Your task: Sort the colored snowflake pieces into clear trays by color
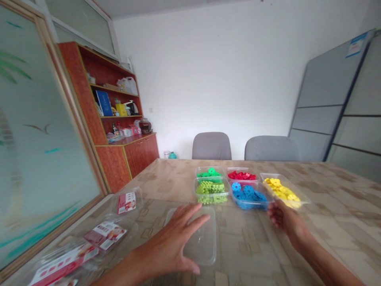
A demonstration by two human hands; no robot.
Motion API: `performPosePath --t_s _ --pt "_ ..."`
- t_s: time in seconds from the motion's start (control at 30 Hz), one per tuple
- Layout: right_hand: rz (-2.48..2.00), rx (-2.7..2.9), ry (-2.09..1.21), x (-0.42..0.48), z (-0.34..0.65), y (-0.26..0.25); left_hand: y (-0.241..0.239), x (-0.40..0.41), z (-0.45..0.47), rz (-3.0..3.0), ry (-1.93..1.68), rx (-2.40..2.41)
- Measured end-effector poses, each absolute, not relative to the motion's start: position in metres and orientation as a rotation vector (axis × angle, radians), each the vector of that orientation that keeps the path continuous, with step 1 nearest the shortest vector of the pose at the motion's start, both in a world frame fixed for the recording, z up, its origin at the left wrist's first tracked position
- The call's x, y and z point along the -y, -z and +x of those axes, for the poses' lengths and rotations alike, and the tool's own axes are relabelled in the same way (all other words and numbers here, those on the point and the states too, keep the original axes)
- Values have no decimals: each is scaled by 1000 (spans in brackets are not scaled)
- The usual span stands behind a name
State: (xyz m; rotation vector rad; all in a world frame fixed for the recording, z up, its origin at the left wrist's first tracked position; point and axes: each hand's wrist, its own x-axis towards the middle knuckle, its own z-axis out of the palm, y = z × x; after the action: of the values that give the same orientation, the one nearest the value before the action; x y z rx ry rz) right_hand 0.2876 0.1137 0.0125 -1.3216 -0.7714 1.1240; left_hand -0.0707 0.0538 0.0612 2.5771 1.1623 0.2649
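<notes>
My left hand (175, 238), fingers spread and holding nothing, is over a clear plastic lid (205, 242) on the table and hides part of it. My right hand (284, 220) has its fingers curled closed, at the near right corner of the clear box with blue flower-shaped pieces (250, 195). Just beyond that hand is a tilted-looking box of yellow flower-shaped pieces (281, 190). Whether the fingers grip a box rim or a small piece is hidden. Light green pieces (211, 188), darker green pieces (210, 172) and red pieces (241, 175) fill the other boxes.
Clear lids with red-and-white labels (105, 234) lie along the table's left side, beside a frosted glass panel (44, 139). Two grey chairs (212, 146) stand behind the patterned table (336, 202). A wooden shelf cabinet (116, 151) is at the back left.
</notes>
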Motion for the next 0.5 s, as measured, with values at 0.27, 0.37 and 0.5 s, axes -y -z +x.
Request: performPosePath --t_s 0.27,0.37,0.5 --pt "-1402 593 -1087 -116 308 -8 -57 -51 -63 2526 -246 -1115" --pt "-1423 546 -1098 -116 317 -11 -57 -51 -60 2532 -226 -1075" --pt "-1441 540 -1083 -118 332 -14 -57 -49 -50 2532 -217 -1007"
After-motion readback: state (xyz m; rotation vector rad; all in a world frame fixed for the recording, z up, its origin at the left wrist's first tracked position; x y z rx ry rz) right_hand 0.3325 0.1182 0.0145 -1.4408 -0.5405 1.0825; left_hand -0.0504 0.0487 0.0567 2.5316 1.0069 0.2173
